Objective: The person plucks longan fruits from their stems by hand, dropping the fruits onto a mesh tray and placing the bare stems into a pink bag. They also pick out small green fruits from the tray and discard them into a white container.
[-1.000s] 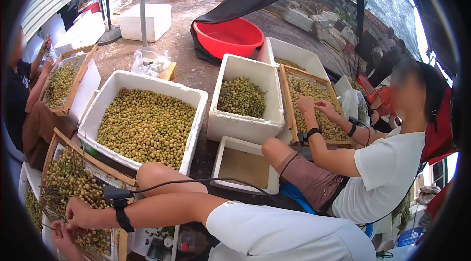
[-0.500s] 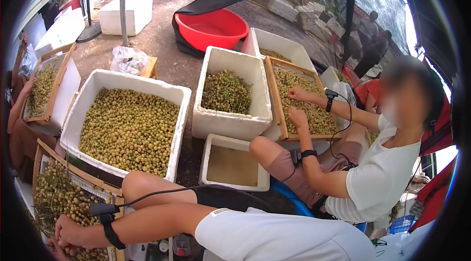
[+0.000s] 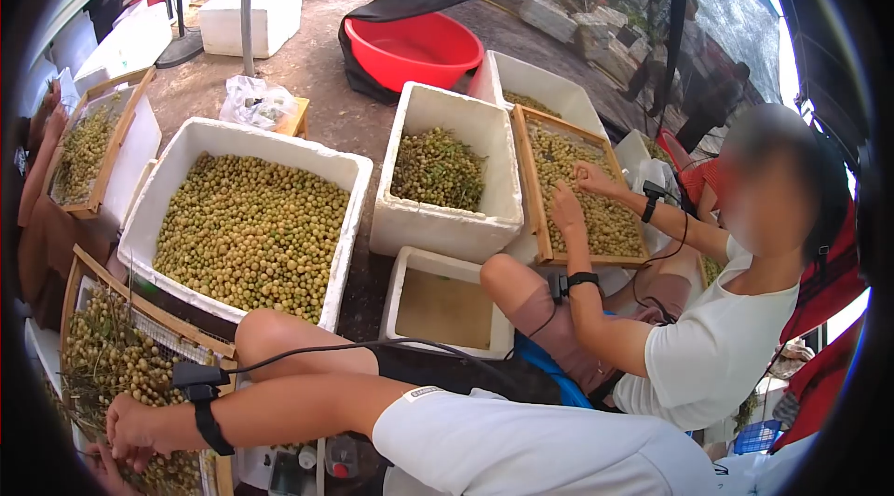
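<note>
My right hand, with a black wrist strap, is at the lower left over a wood-framed mesh tray. Its fingers are curled together among small round yellow-green fruits and thin brown stems; what they pinch is too small to name. Just below, close to its fingertips, my left hand shows only in part at the dark edge of the view, its fingers mostly hidden. Stemmed fruit is heaped on the upper left of the tray, with loose fruit around it.
A white foam box of loose fruit stands beyond the tray. Further right are a box of stemmed fruit, a shallow bin and a co-worker with both hands over another tray. Another person's arms show at far left.
The view has shifted slightly, so most things sit a little further right. My right hand stays over the tray, its fingers still together. The co-worker's hands have moved slightly over their tray.
</note>
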{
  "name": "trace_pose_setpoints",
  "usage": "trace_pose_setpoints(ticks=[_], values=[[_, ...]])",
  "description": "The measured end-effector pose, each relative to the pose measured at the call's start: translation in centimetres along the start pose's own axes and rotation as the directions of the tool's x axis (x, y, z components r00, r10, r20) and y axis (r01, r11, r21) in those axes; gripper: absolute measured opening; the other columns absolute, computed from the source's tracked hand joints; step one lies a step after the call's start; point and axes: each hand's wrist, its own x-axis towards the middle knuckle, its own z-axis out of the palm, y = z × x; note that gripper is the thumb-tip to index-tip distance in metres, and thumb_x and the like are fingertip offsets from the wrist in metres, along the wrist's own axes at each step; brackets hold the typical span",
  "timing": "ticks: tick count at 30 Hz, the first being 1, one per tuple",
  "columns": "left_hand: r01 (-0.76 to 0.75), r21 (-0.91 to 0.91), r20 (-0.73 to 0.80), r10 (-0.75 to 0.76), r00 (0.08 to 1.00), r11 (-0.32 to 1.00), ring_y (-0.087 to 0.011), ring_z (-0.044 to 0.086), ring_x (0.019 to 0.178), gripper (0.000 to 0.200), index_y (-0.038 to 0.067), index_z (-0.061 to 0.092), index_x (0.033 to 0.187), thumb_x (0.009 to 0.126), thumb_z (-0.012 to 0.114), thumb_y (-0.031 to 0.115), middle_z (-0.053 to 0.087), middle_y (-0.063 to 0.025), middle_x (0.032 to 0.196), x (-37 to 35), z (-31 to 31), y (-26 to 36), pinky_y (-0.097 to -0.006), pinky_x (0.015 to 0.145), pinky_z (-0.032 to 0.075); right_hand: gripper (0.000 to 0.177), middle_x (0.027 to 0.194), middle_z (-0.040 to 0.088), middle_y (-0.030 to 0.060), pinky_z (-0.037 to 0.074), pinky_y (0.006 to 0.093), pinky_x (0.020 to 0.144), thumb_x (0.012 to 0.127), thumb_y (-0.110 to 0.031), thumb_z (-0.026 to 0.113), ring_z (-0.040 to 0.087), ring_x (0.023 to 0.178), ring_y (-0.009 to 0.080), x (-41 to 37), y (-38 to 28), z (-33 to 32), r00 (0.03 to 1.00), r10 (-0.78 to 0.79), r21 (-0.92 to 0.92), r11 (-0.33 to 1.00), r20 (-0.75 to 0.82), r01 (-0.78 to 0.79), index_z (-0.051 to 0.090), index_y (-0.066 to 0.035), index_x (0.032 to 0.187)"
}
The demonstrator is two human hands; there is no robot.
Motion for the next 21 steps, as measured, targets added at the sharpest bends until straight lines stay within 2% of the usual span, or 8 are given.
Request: trace_pose_setpoints(ticks=[2,4,8,10,11,14,17,21], values=[[-0.024,-0.009,-0.005,0.024,1.0,1.0,-0.0224,0.058,0.08,0.034,-0.007,0.067,0.091,0.088,0.071,0.027,0.067,-0.0129,0.089,-0.3,-0.1,0.2,-0.0363,0.075,0.048,0.018,0.063,0.06,0.0157,0.054,0.0388,0.039,0.079,0.01,0.062,0.061,0.046,0.0247,0.3,0.4,0.1,1.0,-0.008,0.043,0.999,0.029,0.007,0.052,0.0,0.09],[0.013,0.017,0.001,-0.014,1.0,1.0,-0.0226,0.058,0.08,0.033,-0.007,0.067,0.093,0.089,0.07,0.026,0.067,-0.0127,0.089,-0.6,-0.2,0.9,-0.0362,0.076,0.048,0.018,0.065,0.06,0.0165,0.054,0.0383,0.038,0.08,0.012,0.059,0.062,0.046,0.0245,0.2,0.4,0.2,0.996,-0.026,0.072,0.997,0.083,0.02,0.051,0.0,0.091],[0.042,-0.008,0.047,-0.041,0.998,0.999,-0.023,0.058,0.081,0.032,-0.005,0.067,0.097,0.089,0.07,0.026,0.067,-0.013,0.091,-0.2,-0.6,-0.8,-0.0356,0.076,0.048,0.019,0.068,0.062,0.0185,0.055,0.0387,0.039,0.08,0.015,0.055,0.063,0.049,0.0255,-0.6,0.7,0.1,0.995,0.02,0.153,0.988,0.099,-0.036,0.051,0.002,0.093],[0.108,-0.062,0.073,-0.103,0.992,0.992,-0.022,0.058,0.081,0.029,-0.002,0.068,0.099,0.09,0.069,0.026,0.067,-0.0145,0.092,-0.3,-0.8,-0.9,-0.0357,0.078,0.048,0.019,0.07,0.063,0.0192,0.056,0.039,0.04,0.079,0.015,0.056,0.064,0.05,0.026,-1.3,0.5,0.0,0.995,0.063,0.175,0.982,0.081,-0.077,0.051,0.003,0.093],[0.141,-0.087,0.087,-0.133,0.987,0.986,-0.0214,0.058,0.081,0.028,0.0,0.069,0.101,0.09,0.069,0.026,0.066,-0.0152,0.093,-0.3,-0.9,-1.1,-0.0358,0.078,0.048,0.017,0.07,0.063,0.0191,0.057,0.0387,0.042,0.078,0.014,0.059,0.065,0.052,0.0258,-1.5,0.5,-0.2,0.996,0.035,0.118,0.992,0.081,-0.045,0.052,0.003,0.09],[0.036,-0.319,0.184,0.025,0.983,0.947,-0.006,0.051,0.069,0.01,0.007,0.051,0.095,0.098,0.056,0.015,0.054,-0.0001,0.082,4.0,-0.5,-12.2,-0.0206,0.058,0.04,0.015,0.071,0.064,0.0195,0.058,0.0387,0.044,0.077,0.013,0.062,0.066,0.054,0.0252,-2.4,0.4,-0.4,0.997,-0.018,-0.058,0.998,0.073,0.022,0.053,0.003,0.085],[-0.004,-0.319,0.127,0.047,0.991,0.948,-0.0054,0.048,0.067,0.009,0.006,0.052,0.094,0.098,0.057,0.013,0.052,0.0009,0.08,3.5,-0.6,-12.8,-0.0202,0.058,0.038,0.014,0.07,0.064,0.0194,0.058,0.0382,0.044,0.076,0.012,0.063,0.068,0.056,0.025,-2.9,0.4,0.0,0.995,-0.017,-0.102,0.994,0.1,0.028,0.055,0.004,0.082],[0.108,-0.287,0.142,-0.069,0.988,0.952,-0.005,0.047,0.064,0.009,0.007,0.052,0.093,0.097,0.057,0.013,0.051,0.0016,0.077,0.9,-1.3,-8.0,-0.0202,0.057,0.036,0.012,0.07,0.064,0.0194,0.059,0.0387,0.046,0.075,0.012,0.063,0.068,0.056,0.0266,-2.9,0.8,-0.2,0.99,0.046,0.048,0.997,0.136,-0.053,0.057,0.006,0.084]])
